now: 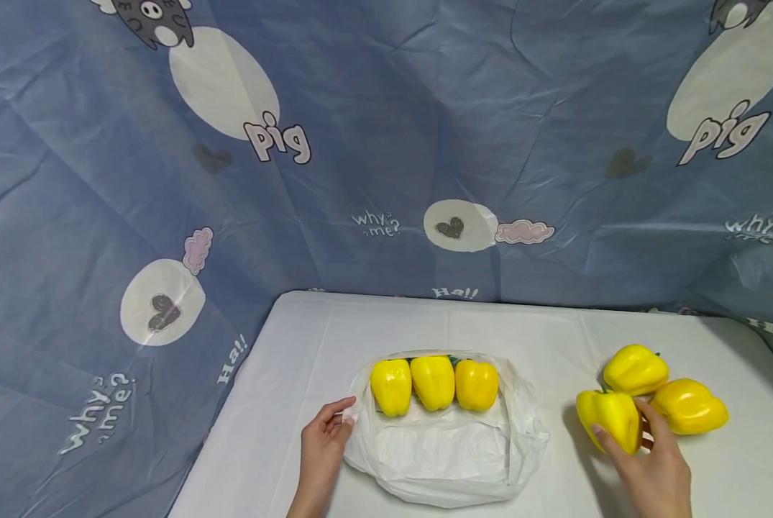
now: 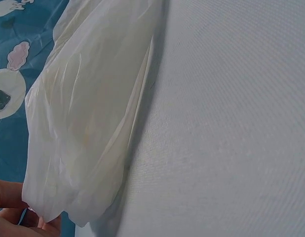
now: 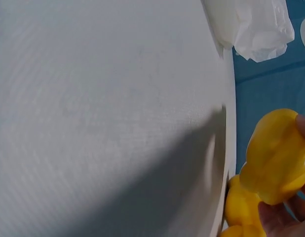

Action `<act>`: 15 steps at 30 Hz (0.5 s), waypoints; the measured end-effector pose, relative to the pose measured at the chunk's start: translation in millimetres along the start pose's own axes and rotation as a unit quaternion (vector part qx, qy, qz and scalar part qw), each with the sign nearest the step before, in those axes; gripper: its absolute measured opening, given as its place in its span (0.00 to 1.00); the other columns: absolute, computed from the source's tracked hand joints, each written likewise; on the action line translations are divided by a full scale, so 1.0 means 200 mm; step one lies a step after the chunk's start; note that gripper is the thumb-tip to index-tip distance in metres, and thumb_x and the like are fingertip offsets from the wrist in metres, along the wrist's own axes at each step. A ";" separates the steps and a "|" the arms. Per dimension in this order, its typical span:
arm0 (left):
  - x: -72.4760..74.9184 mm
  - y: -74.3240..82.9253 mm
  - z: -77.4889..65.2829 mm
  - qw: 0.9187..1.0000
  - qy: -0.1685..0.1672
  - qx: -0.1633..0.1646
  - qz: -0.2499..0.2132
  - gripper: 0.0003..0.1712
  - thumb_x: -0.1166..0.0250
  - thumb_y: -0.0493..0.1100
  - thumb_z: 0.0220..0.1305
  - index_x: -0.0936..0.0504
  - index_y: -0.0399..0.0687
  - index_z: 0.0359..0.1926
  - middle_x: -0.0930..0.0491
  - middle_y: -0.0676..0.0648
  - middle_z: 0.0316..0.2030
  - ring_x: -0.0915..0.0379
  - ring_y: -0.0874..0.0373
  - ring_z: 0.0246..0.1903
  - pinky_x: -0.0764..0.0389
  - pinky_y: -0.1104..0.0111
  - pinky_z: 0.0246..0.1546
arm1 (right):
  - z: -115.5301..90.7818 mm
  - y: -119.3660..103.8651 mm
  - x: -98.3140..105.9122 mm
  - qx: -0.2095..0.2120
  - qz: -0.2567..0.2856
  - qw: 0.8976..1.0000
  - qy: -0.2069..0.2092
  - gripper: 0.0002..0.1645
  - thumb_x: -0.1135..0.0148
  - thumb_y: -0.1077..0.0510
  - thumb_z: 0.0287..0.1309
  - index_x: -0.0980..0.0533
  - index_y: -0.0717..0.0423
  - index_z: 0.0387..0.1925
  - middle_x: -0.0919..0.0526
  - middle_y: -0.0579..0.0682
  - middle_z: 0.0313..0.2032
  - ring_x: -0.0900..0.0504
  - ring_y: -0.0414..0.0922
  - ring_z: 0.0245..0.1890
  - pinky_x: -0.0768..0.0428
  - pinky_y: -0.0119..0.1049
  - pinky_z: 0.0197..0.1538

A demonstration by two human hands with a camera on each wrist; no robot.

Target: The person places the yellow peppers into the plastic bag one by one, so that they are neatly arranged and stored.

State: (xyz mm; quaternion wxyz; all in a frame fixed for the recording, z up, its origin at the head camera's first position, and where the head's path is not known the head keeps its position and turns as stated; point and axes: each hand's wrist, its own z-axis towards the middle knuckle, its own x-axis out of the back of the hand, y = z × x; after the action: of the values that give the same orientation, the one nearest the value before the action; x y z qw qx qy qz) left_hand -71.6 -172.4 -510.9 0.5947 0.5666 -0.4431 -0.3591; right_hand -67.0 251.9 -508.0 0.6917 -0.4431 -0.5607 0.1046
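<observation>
My left hand [image 1: 324, 440] pinches the left rim of a white plastic bag [image 1: 441, 485], which stands wide open on the table. Inside, along the far side, three yellow bell peppers [image 1: 433, 383] sit in a row. Over on the right, my right hand [image 1: 659, 460] grips another yellow bell pepper [image 1: 609, 421] between thumb and fingers; in the right wrist view that pepper [image 3: 276, 153] is raised off the table and casts a shadow. Two more yellow peppers [image 1: 690, 407] lie just beyond and beside this hand. The left wrist view shows fingers [image 2: 12, 195] at the bag's edge.
A white cloth [image 1: 282, 374] covers the table. Behind it and on the left hangs a blue printed curtain [image 1: 373, 144]. A strip of table separates the bag from the peppers on the right.
</observation>
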 end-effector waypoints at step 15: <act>-0.01 0.01 0.00 1.000 -0.007 0.006 0.003 0.18 0.38 0.24 0.59 0.16 0.38 0.50 0.18 0.42 0.42 0.29 0.59 0.33 0.25 0.76 0.33 | -0.02 -0.02 -0.02 0.022 -0.009 1.000 0.004 0.48 0.27 0.51 0.54 0.40 0.64 0.69 0.32 0.67 0.55 0.34 0.63 0.53 0.31 0.57 0.53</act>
State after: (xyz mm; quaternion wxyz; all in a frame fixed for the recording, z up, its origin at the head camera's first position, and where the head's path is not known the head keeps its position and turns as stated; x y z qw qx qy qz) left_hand -72.3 -171.0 -509.5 0.5895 0.5658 -0.4513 -0.3587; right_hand -66.2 243.3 -507.6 0.7043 -0.4230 -0.5595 0.1094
